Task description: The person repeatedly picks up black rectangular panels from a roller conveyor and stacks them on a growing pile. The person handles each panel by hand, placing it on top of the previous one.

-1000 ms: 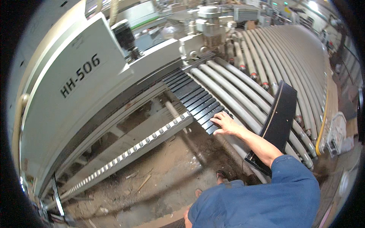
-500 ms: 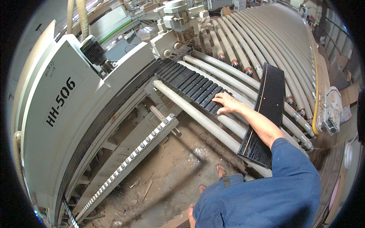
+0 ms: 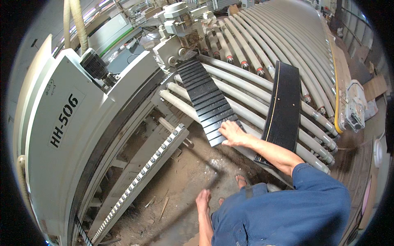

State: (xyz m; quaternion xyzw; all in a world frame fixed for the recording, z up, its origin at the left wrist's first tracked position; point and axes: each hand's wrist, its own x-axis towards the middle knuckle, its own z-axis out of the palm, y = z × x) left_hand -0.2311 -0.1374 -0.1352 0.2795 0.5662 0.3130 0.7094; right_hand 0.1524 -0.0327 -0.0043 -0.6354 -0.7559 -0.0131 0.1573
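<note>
right hand [image 3: 232, 133] flat, fingers spread on slatted belt [image 3: 207, 102]; left hand [image 3: 202, 201] loose, empty.

The ribbed belt [image 3: 207, 100] is looking like matt black rubber, the rollers [image 3: 246, 88] smooth and pale, the panel [image 3: 283, 108] glossy black, the housing [image 3: 61, 123] painted metal.

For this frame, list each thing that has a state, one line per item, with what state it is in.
Right hand: open, flat on the near end of the slatted belt.
Left hand: hanging low over the floor, holding nothing.
Black slatted belt: lying across the rollers; motion cannot be told.
Dark panel: lying flat across the rollers, apart from the right hand.
Rollers: mostly bare; whether they are turning cannot be told.
Dirt floor: littered with wood scraps.
</note>
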